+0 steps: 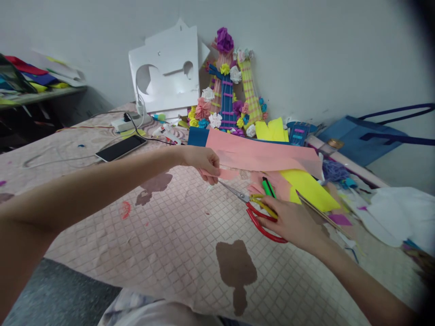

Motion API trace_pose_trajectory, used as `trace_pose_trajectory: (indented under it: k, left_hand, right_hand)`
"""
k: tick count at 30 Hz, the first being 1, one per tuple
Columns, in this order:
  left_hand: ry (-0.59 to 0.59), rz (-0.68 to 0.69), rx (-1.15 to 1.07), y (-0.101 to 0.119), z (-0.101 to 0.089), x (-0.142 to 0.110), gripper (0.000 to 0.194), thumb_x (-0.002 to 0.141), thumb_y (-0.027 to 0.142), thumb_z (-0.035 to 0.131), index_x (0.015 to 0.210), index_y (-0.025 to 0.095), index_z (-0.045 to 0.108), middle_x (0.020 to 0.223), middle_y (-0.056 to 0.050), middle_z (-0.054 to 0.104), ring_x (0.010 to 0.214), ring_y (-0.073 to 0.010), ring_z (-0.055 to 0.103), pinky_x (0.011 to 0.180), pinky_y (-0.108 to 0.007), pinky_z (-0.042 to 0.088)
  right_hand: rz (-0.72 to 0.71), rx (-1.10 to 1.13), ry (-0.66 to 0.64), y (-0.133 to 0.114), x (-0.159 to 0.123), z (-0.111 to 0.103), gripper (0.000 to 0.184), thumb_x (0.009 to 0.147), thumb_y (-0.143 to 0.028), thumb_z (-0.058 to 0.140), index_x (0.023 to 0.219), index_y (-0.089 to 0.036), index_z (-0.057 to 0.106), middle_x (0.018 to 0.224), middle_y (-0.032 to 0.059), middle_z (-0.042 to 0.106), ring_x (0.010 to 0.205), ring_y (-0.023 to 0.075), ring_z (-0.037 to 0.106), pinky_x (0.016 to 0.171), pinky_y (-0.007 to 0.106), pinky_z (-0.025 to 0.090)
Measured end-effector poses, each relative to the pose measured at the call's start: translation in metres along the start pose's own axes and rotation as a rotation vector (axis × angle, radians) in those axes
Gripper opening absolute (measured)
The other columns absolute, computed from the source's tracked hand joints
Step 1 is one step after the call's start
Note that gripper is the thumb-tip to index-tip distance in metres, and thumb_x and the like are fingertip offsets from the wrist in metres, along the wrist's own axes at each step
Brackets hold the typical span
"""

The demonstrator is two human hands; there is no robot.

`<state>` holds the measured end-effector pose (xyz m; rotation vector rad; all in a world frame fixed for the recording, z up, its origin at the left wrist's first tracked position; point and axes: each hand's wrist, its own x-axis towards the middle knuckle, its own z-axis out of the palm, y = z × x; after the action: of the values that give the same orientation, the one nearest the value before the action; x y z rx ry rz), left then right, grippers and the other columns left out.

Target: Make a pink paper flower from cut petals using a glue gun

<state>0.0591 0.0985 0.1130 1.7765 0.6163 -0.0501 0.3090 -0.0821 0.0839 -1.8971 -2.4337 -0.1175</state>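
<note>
My left hand pinches the left end of a long pink paper sheet, holding it just above the patterned cloth. My right hand lies on the cloth with its fingers closed over the red-and-yellow handles of a pair of scissors. The scissor blades point up and left, toward the edge of the pink paper near my left hand. A green marker lies beside the scissors, on smaller pink scraps. A yellow paper sheet rests under the pink one, to the right.
Paper-flower craft pieces and a white cardboard cut-out lean on the wall. A black phone with cable and a power strip lie at the left. A blue bag, thin wooden sticks and white paper crowd the right.
</note>
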Motion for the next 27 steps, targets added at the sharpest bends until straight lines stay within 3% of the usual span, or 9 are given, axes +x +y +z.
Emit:
trace_pose_trajectory:
  k: [3, 6, 9, 11, 14, 17, 19, 23, 27]
  left_hand:
    - [0.065, 0.023, -0.019, -0.003, -0.002, -0.001, 0.027, 0.073, 0.038, 0.07, 0.072, 0.014, 0.057, 0.082, -0.009, 0.073, 0.078, -0.018, 0.069, 0.073, -0.031, 0.052]
    - [0.113, 0.025, -0.038, -0.004, -0.002, -0.005, 0.029, 0.073, 0.039, 0.07, 0.073, 0.013, 0.058, 0.085, -0.01, 0.073, 0.079, -0.0188, 0.07, 0.072, -0.03, 0.052]
    - [0.112, 0.044, -0.067, -0.003, 0.001, -0.01, 0.029, 0.073, 0.04, 0.07, 0.074, 0.013, 0.058, 0.086, -0.01, 0.073, 0.079, -0.0178, 0.07, 0.073, -0.029, 0.052]
    - [0.09, 0.063, -0.117, -0.003, 0.005, -0.012, 0.029, 0.073, 0.039, 0.071, 0.075, 0.014, 0.057, 0.086, -0.01, 0.073, 0.08, -0.0178, 0.07, 0.074, -0.03, 0.052]
    - [0.049, 0.078, -0.213, -0.001, 0.014, -0.013, 0.029, 0.074, 0.038, 0.072, 0.076, 0.015, 0.055, 0.09, -0.01, 0.073, 0.083, -0.0182, 0.069, 0.077, -0.032, 0.052]
    - [0.022, 0.093, -0.282, 0.003, 0.026, -0.012, 0.027, 0.075, 0.036, 0.071, 0.078, 0.014, 0.056, 0.087, -0.008, 0.073, 0.08, -0.0162, 0.069, 0.078, -0.031, 0.052]
    - [0.006, 0.102, -0.324, 0.004, 0.033, -0.012, 0.024, 0.076, 0.034, 0.071, 0.081, 0.014, 0.058, 0.084, -0.007, 0.073, 0.078, -0.0146, 0.069, 0.078, -0.03, 0.052]
    - [0.022, 0.124, -0.462, 0.0, 0.044, -0.012, 0.021, 0.075, 0.029, 0.073, 0.079, 0.013, 0.06, 0.08, -0.005, 0.072, 0.076, -0.0131, 0.068, 0.082, -0.03, 0.051]
    - [0.098, 0.106, -0.625, -0.012, 0.055, -0.01, 0.021, 0.074, 0.026, 0.074, 0.078, 0.011, 0.06, 0.081, -0.007, 0.072, 0.076, -0.0135, 0.069, 0.081, -0.03, 0.052]
  right_hand:
    - [0.098, -0.032, 0.072, -0.001, -0.004, 0.022, 0.034, 0.083, -0.047, 0.051, 0.107, -0.024, 0.057, 0.079, 0.0032, 0.07, 0.069, 0.0235, 0.066, 0.052, 0.028, 0.041]
    - [0.176, -0.073, 0.056, -0.004, -0.006, 0.041, 0.036, 0.084, -0.047, 0.051, 0.109, -0.022, 0.055, 0.074, 0.0045, 0.069, 0.066, 0.0245, 0.065, 0.05, 0.029, 0.04]
    - [0.14, -0.077, 0.043, -0.008, -0.006, 0.046, 0.026, 0.088, -0.039, 0.047, 0.102, -0.02, 0.058, 0.081, 0.0072, 0.067, 0.068, 0.0237, 0.065, 0.051, 0.029, 0.042]
    - [0.119, -0.025, 0.123, -0.014, -0.001, 0.042, 0.021, 0.089, -0.036, 0.046, 0.092, -0.02, 0.06, 0.087, 0.0094, 0.066, 0.08, 0.0251, 0.065, 0.059, 0.032, 0.046]
    - [0.1, 0.335, 0.23, -0.032, 0.013, 0.034, 0.019, 0.087, -0.035, 0.049, 0.098, -0.021, 0.056, 0.088, 0.0068, 0.064, 0.082, 0.0214, 0.064, 0.069, 0.034, 0.05]
    - [0.102, 0.816, 0.182, -0.055, 0.031, 0.031, 0.048, 0.081, -0.04, 0.057, 0.122, -0.023, 0.04, 0.107, 0.0085, 0.06, 0.073, 0.0156, 0.063, 0.056, 0.028, 0.05]
    - [0.094, 0.953, 0.141, -0.068, 0.041, 0.034, 0.054, 0.077, -0.042, 0.061, 0.122, -0.023, 0.039, 0.11, 0.0079, 0.058, 0.072, 0.0143, 0.061, 0.053, 0.026, 0.048]
    - [0.092, 0.917, 0.171, -0.079, 0.047, 0.041, 0.032, 0.078, -0.038, 0.06, 0.103, -0.021, 0.049, 0.086, 0.0009, 0.061, 0.06, 0.012, 0.052, 0.053, 0.025, 0.043]
    - [0.145, 0.799, 0.319, -0.08, 0.043, 0.047, 0.035, 0.077, -0.033, 0.059, 0.107, -0.021, 0.045, 0.09, 0.0027, 0.06, 0.061, 0.0136, 0.052, 0.058, 0.028, 0.044]
